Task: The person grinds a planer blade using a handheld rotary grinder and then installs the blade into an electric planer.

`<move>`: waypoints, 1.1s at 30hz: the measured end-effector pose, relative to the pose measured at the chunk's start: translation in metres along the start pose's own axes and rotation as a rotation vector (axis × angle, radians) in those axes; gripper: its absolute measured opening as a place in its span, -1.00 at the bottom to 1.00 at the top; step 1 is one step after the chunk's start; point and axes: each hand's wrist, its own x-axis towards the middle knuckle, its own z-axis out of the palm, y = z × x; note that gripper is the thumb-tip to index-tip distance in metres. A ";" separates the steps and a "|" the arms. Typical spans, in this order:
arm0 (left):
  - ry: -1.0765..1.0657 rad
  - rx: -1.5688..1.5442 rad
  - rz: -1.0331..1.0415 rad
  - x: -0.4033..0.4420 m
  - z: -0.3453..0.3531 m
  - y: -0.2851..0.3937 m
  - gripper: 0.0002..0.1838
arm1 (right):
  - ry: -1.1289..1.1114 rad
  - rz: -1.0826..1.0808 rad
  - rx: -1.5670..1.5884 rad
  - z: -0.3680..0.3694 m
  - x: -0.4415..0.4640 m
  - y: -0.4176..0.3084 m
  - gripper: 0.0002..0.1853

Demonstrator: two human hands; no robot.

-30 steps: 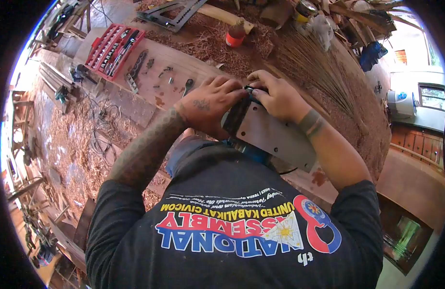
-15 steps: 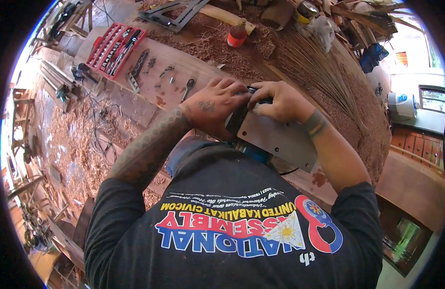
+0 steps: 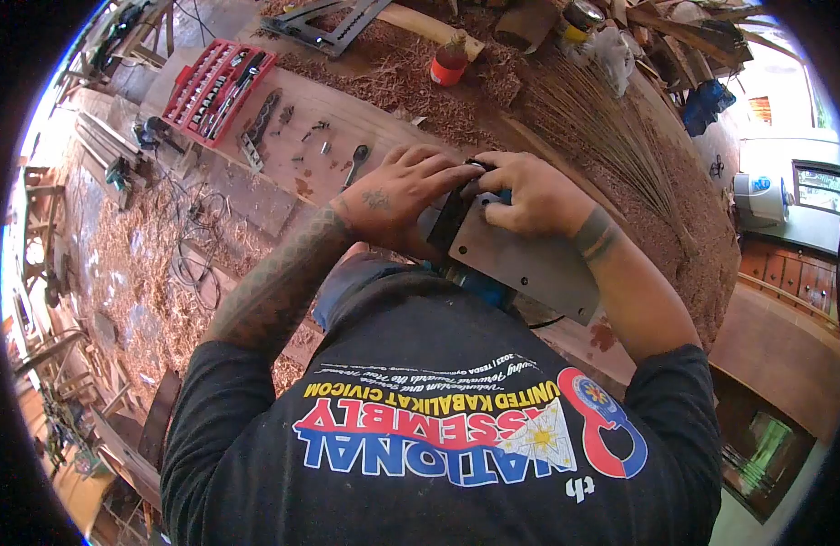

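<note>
An electric planer with a flat metal sole and a blue body lies against my body, its sole turned up. My left hand is closed around its dark end, fingers stretching over the top toward the other hand. Beside it, my right hand has its fingers curled at the far edge of the planer, near the left fingertips. What the right fingers pinch there is hidden. A ratchet handle lies on the board just left of my left hand.
A red socket set case sits open on the wooden board, near small loose parts. Farther off are a red-labelled bottle, a metal square, a stick broom and wood shavings. A cable runs across the left floor.
Both hands stay at the planer. My right fingers have shifted and curled slightly at its edge, and my left fingers have straightened a little.
</note>
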 end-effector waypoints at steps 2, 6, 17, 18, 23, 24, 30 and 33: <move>0.009 -0.013 -0.001 -0.002 0.002 -0.002 0.31 | -0.012 -0.004 0.020 -0.004 0.001 -0.004 -0.56; 0.024 -0.067 -0.034 -0.004 0.004 -0.004 0.36 | -0.042 0.004 0.034 -0.007 0.002 -0.006 -0.57; 0.060 -0.300 -0.150 -0.014 0.017 -0.012 0.56 | -0.117 0.077 0.095 -0.013 0.004 -0.013 -0.58; 0.072 -0.300 -0.138 -0.014 0.018 -0.013 0.57 | -0.098 0.069 0.089 -0.011 0.002 -0.011 -0.58; 0.111 -0.324 -0.133 -0.015 0.020 -0.014 0.52 | -0.065 0.090 0.181 -0.012 0.002 -0.012 -0.58; 0.120 -0.329 -0.134 -0.016 0.020 -0.014 0.52 | -0.062 0.125 0.186 -0.014 0.003 -0.015 -0.58; 0.118 -0.338 -0.108 -0.016 0.021 -0.016 0.51 | -0.030 0.223 0.195 -0.019 0.004 -0.023 -0.54; 0.135 -0.312 -0.121 -0.018 0.019 -0.013 0.44 | -0.030 0.201 0.176 -0.017 0.005 -0.017 -0.55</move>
